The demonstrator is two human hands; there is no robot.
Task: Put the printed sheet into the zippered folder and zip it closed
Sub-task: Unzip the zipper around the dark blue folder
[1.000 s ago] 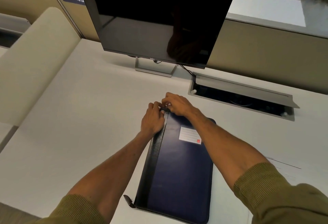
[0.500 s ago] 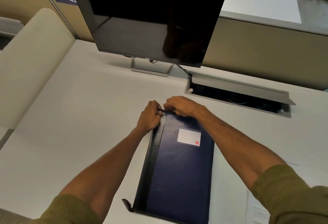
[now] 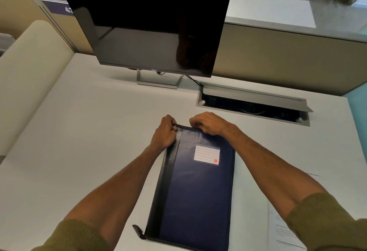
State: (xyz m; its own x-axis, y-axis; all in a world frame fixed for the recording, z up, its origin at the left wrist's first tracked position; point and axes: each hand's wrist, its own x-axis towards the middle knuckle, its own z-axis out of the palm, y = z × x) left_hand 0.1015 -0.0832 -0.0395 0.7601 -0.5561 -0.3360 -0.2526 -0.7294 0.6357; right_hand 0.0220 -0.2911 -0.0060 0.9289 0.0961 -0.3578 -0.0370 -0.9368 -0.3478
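Observation:
A dark blue zippered folder (image 3: 196, 191) with a black spine strip and a white label lies flat on the white desk. My left hand (image 3: 164, 133) pinches its far left corner. My right hand (image 3: 208, 122) is closed on the zipper along the far top edge, a little right of that corner. A black zipper tab (image 3: 138, 231) sticks out at the near left corner. A printed sheet (image 3: 284, 229) lies on the desk at the lower right, partly hidden under my right sleeve.
A dark monitor (image 3: 149, 30) on a silver stand stands at the back of the desk (image 3: 79, 131). An open cable hatch (image 3: 252, 103) is sunk into the desk behind my right hand. A beige partition runs along the left.
My right hand has slid rightward along the folder's far edge, away from my left hand, which stays on the corner. More of the printed sheet shows at the lower right.

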